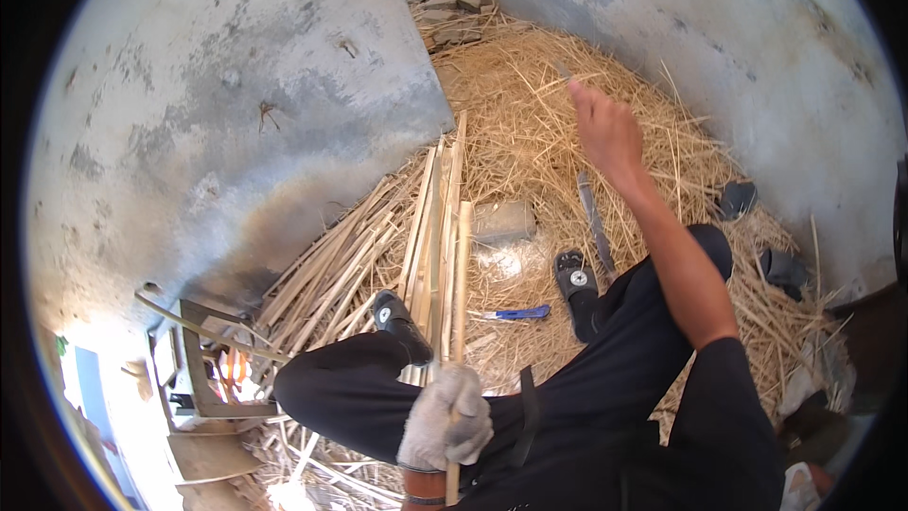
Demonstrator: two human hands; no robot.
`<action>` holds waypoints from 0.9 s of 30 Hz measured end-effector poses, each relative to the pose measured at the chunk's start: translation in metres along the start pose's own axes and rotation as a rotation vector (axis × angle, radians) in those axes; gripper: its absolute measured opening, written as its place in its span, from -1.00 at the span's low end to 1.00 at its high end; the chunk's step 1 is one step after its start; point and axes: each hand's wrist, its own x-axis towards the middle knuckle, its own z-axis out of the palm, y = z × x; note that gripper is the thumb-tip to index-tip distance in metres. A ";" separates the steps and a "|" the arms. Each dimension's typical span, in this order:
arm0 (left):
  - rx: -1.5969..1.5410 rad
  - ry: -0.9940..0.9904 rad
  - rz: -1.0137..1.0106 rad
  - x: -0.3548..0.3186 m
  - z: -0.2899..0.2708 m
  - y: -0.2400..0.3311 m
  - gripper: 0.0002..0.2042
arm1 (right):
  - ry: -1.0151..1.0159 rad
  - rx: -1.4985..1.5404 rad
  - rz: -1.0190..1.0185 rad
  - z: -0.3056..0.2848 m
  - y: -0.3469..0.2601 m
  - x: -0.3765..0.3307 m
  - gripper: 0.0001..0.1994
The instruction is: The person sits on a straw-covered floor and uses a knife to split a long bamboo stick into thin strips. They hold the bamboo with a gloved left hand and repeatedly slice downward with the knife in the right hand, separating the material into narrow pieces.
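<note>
My left hand (445,421), in a pale work glove, is closed around a long bamboo strip (462,284) that runs forward from my lap between my feet. The strip's near end shows below the glove. My bare right hand (607,132) is raised over the straw at the far right, fingers closed. A thin grey blade (562,68), apparently a knife's, sticks out past that fist; its handle is hidden in the fingers. More split bamboo strips (331,265) lie fanned out on the left, some beside the held one.
Straw-like shavings (530,114) cover the floor. A brick (503,222), a long flat blade (595,218) and a blue box-cutter-like tool (520,312) lie between and beyond my shoes. Worn walls (236,114) rise left and right. A wooden frame (213,360) stands at the left; dark objects (738,199) lie by the right wall.
</note>
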 end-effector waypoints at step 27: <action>-0.376 -0.540 -0.021 0.007 -0.021 -0.028 -0.54 | -0.036 -0.141 -0.389 0.048 -0.008 -0.056 -0.55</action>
